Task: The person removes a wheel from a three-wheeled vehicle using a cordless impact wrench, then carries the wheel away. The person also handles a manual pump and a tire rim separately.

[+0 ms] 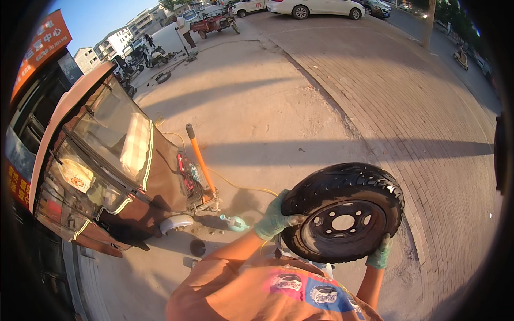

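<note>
A small vehicle wheel [357,224], its black tyre mounted on a dark steel rim with a round centre hole, is lifted off the ground in front of my body. It leans so that the rim's face is turned toward me. My left hand [276,218] grips the tyre's left side, gloved in pale green with the thumb over the sidewall. On the lower right edge, my gloved right hand [380,254] closes round the tread; some of its fingers are hidden behind the tyre. The tyre's upper tread looks wet and shiny.
A brown covered three-wheeler [107,160] stands at left, beside a jack with an orange handle [199,158]. A yellow hose [235,184] and a teal bottle [235,223] lie on the ground nearby. Scooters [154,55], a person [184,32] and a white car [316,7] are farther off.
</note>
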Demonstrator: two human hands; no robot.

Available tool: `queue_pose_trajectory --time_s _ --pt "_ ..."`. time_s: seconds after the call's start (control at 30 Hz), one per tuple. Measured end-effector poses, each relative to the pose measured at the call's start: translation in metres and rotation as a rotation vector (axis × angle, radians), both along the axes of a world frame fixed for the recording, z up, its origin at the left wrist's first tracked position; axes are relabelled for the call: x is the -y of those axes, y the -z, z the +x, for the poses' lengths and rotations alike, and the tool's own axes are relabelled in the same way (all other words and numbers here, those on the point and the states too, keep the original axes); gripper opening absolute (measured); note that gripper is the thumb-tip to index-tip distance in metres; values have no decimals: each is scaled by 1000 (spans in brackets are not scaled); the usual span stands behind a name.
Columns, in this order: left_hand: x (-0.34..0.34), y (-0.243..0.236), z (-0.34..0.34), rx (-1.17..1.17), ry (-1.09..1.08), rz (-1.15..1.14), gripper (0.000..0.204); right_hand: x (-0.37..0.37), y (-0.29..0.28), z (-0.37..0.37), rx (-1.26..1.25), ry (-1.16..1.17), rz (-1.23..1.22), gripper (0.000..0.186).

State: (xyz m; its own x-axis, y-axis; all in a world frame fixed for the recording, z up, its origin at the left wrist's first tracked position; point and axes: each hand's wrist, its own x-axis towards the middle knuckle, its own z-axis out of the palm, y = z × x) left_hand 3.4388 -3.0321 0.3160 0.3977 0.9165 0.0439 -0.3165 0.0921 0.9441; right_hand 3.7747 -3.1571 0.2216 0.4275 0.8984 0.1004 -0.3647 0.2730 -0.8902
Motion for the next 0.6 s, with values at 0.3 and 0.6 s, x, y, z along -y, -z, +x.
queue_pose_trajectory --time_s 0.3,0.6 --pt "-123 50 1 -210 -267 5 87 -224 -72 36 63 -237 -134 70" --pt "-262 76 41 641 -573 -530 71 -414 -104 39 280 -494 -24 100"
